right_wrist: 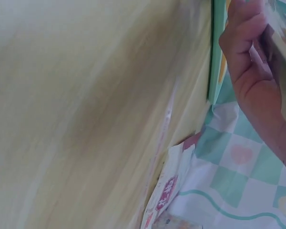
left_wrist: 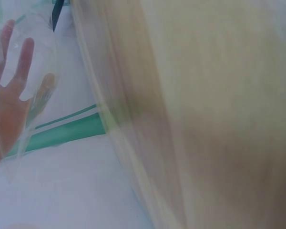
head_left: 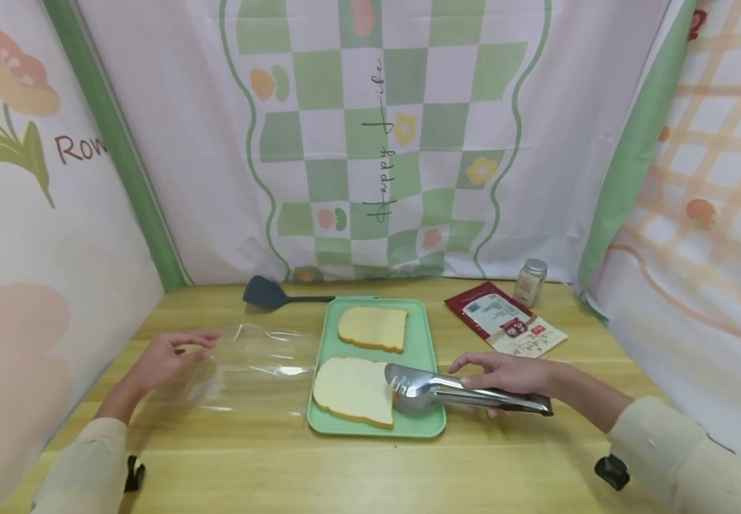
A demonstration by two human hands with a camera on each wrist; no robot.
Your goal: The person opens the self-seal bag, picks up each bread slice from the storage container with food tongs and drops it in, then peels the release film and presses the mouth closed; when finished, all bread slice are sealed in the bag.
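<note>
One hand, the left (head_left: 168, 364), is spread, its fingers reaching over the near-left side of a clear plastic bag (head_left: 248, 371) that lies on the bench (head_left: 409, 471); the left wrist view shows those fingers apart, seen through the film. The right hand (head_left: 505, 375) grips a pair of metal tongs (head_left: 422, 378) by the sides, thumb on top, with the tips at the right edge of the nearer bread slice (head_left: 351, 392); whether they clamp it I cannot tell. That slice lies on a green tray (head_left: 425, 426), just right of the bag, its left edge close to the tray's rim. Behind it, on the same tray, lies the farther bread slice (head_left: 373, 328). A dark spatula (head_left: 268, 293) lies past the bag, its handle running to the tray's far-left corner. Right of the tray lies a red and cream packet (head_left: 505, 321), and just behind that stands a silver-lidded jar (head_left: 530, 282). A green-checked cloth (head_left: 402, 71) hangs at the back.
</note>
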